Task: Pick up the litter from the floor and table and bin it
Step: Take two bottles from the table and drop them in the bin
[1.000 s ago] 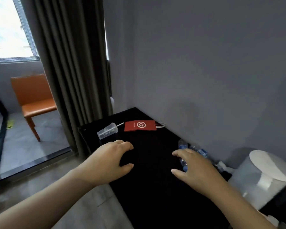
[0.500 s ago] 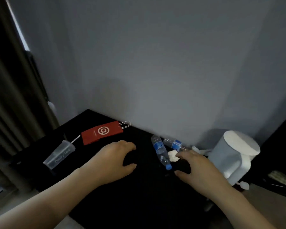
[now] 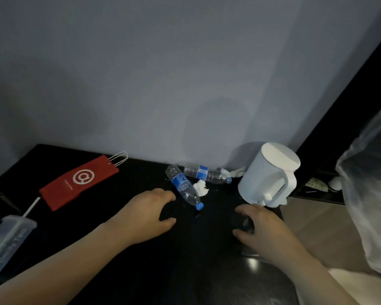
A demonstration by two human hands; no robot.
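Both hands are hanging palm down over the black table (image 3: 141,274); the left hand (image 3: 147,213) is keeping its fingers (image 3: 165,194) loosely curved with the thumb spread, and it is holding nothing; the right hand (image 3: 264,230) is doing the same, its fingers (image 3: 245,210) bent and apart, with nothing in its grasp.

Just beyond the left fingertips a clear water bottle (image 3: 183,187) is lying on its side, its blue cap pointing into the gap between the two hands; a crumpled white tissue (image 3: 201,187) is resting against that bottle on the side nearer the right hand; a second water bottle (image 3: 207,174) is lying farther back along the wall (image 3: 185,73), with another scrap of tissue (image 3: 234,172) near its cap end.

Right in front of the right fingertips a white kettle (image 3: 268,175) is standing at the table's end; off to the outer side of the right hand a clear plastic bag (image 3: 370,194) is hanging in view.

Well out past the left hand's outer side a flat red paper bag (image 3: 79,182) is lying with its white handles toward the wall; nearer than that, a lidded plastic cup (image 3: 8,241) is lying on its side, its straw pointing at the red bag.
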